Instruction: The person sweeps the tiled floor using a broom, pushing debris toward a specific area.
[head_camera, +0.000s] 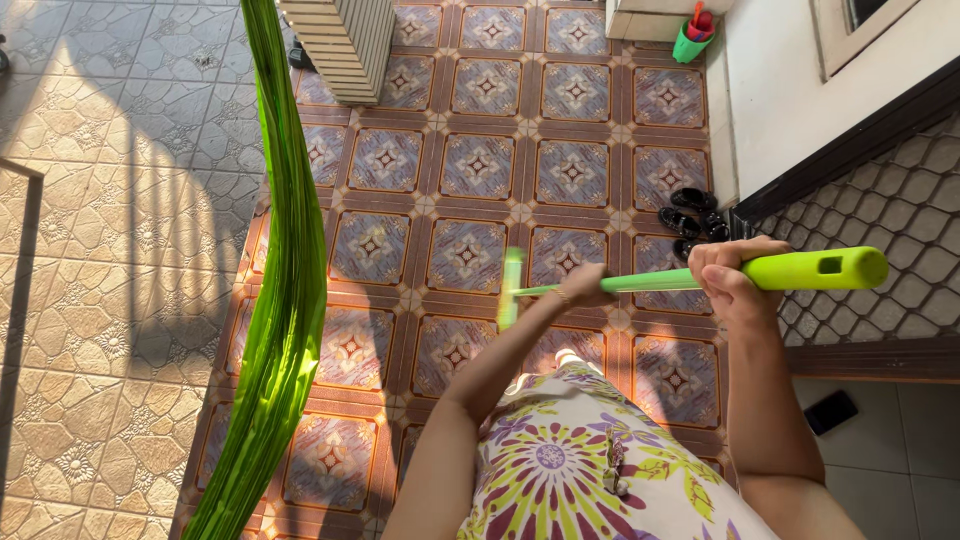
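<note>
I hold a bright green long-handled tool (800, 270), a broom or squeegee, nearly level over the patterned tile floor. My right hand (728, 278) grips the thick upper end of the handle. Farther down the shaft my left hand (580, 287) is closed around it. The tool's crossbar head (511, 287) is blurred, just above the floor. My floral dress (580, 460) fills the lower middle of the view.
A long green bundle of leaves (280, 290) hangs down the left side. Black sandals (693, 212) lie by a dark doorstep at right. A slatted white object (345, 45) stands at the top, a green cup (690, 40) at upper right, a dark phone-like object (830, 411) on grey tiles.
</note>
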